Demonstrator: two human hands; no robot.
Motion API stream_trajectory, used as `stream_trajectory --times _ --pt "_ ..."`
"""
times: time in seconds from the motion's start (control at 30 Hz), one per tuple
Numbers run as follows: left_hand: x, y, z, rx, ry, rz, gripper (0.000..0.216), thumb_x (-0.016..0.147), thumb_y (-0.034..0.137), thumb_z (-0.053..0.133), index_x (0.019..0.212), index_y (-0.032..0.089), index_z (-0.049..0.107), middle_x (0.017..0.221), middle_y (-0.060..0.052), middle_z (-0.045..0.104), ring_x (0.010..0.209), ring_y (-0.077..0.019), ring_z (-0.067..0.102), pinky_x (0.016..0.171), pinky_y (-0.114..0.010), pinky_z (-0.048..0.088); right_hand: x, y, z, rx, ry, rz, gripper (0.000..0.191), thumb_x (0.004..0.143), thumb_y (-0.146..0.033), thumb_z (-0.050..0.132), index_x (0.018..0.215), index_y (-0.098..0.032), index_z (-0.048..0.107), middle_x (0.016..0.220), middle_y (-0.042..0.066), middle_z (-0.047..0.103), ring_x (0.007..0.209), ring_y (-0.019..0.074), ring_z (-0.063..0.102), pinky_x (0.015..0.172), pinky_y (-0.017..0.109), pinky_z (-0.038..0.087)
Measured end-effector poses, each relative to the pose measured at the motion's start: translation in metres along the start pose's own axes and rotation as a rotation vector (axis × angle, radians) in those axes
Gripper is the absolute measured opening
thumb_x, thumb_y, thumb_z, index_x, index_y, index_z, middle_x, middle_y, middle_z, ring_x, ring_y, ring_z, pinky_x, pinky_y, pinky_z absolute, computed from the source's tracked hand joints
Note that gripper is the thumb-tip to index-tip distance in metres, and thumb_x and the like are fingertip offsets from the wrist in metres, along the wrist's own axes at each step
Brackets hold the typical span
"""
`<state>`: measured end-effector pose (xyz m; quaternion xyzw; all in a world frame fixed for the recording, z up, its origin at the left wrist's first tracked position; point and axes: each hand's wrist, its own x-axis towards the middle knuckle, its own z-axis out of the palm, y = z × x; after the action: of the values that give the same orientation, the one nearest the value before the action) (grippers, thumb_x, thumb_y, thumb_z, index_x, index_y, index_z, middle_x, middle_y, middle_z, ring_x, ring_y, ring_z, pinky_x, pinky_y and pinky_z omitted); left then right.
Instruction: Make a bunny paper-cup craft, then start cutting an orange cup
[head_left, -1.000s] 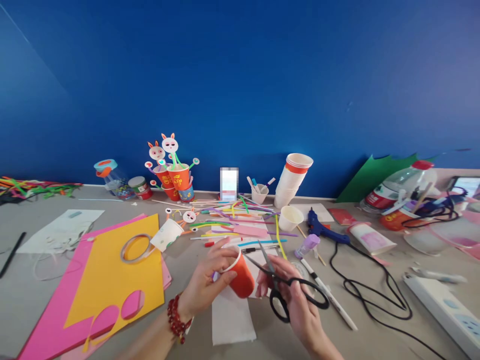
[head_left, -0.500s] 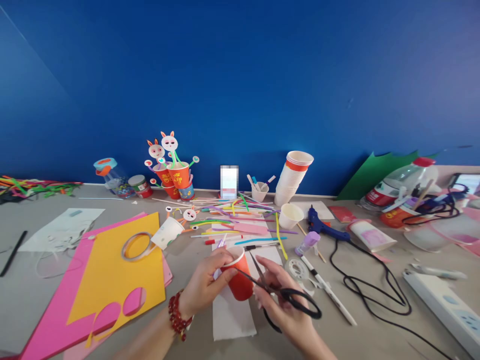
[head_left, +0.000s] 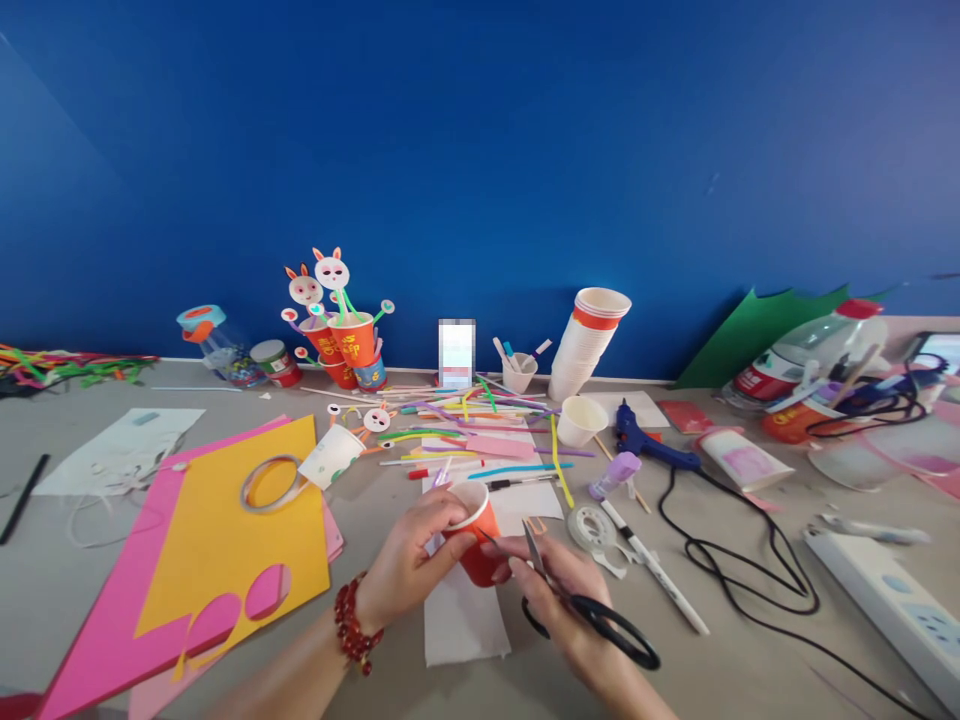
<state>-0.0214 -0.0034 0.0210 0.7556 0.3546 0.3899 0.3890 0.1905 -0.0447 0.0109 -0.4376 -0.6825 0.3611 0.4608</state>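
Note:
A red paper cup (head_left: 484, 556) with a white rim is gripped near its mouth by my left hand (head_left: 424, 545), thumb on the outside. My right hand (head_left: 566, 590) is closed around black-handled scissors (head_left: 611, 625), whose blades are apart and point up and left. One blade reaches across the cup's red side; I cannot tell whether it touches the paper. The right fingertips are close to the cup's lower side. Under the cup lies a strip of white paper (head_left: 465, 630).
Left lie yellow paper (head_left: 289, 540) and a roll of tape (head_left: 251, 490). Finished rabbit cups (head_left: 352, 345) stand at the wall. Behind my hands are pipe cleaners (head_left: 517, 468). To the right are a tape dispenser (head_left: 592, 526), a marker (head_left: 660, 575), a glue gun (head_left: 652, 445) and its cord.
My right hand and the scissors have shifted slightly right and down. The cup has turned or tilted a little in my left hand. The whole view has shifted slightly.

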Motion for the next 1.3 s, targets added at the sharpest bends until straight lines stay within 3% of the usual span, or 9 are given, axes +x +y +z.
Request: stream_trajectory --times 0.43,0.63,0.8,0.9,1.03,1.3 --pt "0.002 0.003 -0.002 0.07 -0.028 -0.013 0.02 0.097 0.029 0.05 0.081 0.018 0.055 0.08 -0.004 0.054 0.08 -0.018 0.051 0.074 -0.028 0.043 0.006 -0.01 -0.002 -0.075 -0.022 -0.104 0.018 0.095 -0.022 0.053 0.101 -0.025 0.069 0.084 0.003 0.077 0.075 0.0187 0.073 0.07 0.027 0.057" --pt "0.002 0.003 -0.004 0.205 -0.051 0.085 0.014 0.097 0.022 0.051 0.086 0.019 0.059 0.079 -0.001 0.06 0.079 -0.016 0.056 0.1 -0.038 0.041 0.015 -0.011 -0.011 -0.176 -0.144 -0.323 0.026 0.092 -0.012 0.05 0.109 -0.024 0.066 0.092 0.006 0.076 0.085 0.0183 0.073 0.08 0.029 0.056" --pt "0.0 0.009 -0.005 0.378 -0.055 0.141 0.012 0.096 0.02 0.05 0.089 0.02 0.06 0.08 -0.002 0.063 0.079 -0.0169 0.06 0.102 -0.041 0.042 0.017 -0.016 -0.015 -0.272 -0.192 -0.384 0.027 0.09 -0.01 0.048 0.109 -0.021 0.064 0.087 0.007 0.076 0.086 0.02 0.074 0.095 0.036 0.053" --pt "-0.001 0.014 -0.005 0.454 -0.046 0.18 0.012 0.095 0.017 0.05 0.089 0.021 0.059 0.082 -0.002 0.065 0.083 -0.0178 0.061 0.107 -0.045 0.038 0.014 -0.018 -0.012 -0.19 -0.169 -0.313 0.022 0.092 -0.014 0.046 0.101 -0.023 0.064 0.083 0.004 0.075 0.082 0.0187 0.073 0.089 0.033 0.055" --pt "-0.002 0.018 -0.002 0.445 -0.007 0.181 0.012 0.096 0.016 0.049 0.09 0.021 0.059 0.083 -0.002 0.066 0.083 -0.0174 0.062 0.108 -0.046 0.038 0.008 -0.017 -0.006 -0.055 -0.117 -0.064 0.019 0.097 -0.024 0.048 0.093 -0.024 0.066 0.081 0.001 0.075 0.074 0.0167 0.072 0.071 0.025 0.055" --pt "-0.004 0.01 0.006 0.353 0.071 0.093 0.009 0.096 0.022 0.053 0.097 0.021 0.062 0.086 -0.002 0.068 0.083 -0.0171 0.066 0.106 -0.044 0.045 0.008 -0.008 -0.002 0.08 -0.095 0.093 0.023 0.098 -0.033 0.049 0.093 -0.023 0.068 0.085 0.003 0.077 0.079 0.0192 0.072 0.075 0.028 0.055"
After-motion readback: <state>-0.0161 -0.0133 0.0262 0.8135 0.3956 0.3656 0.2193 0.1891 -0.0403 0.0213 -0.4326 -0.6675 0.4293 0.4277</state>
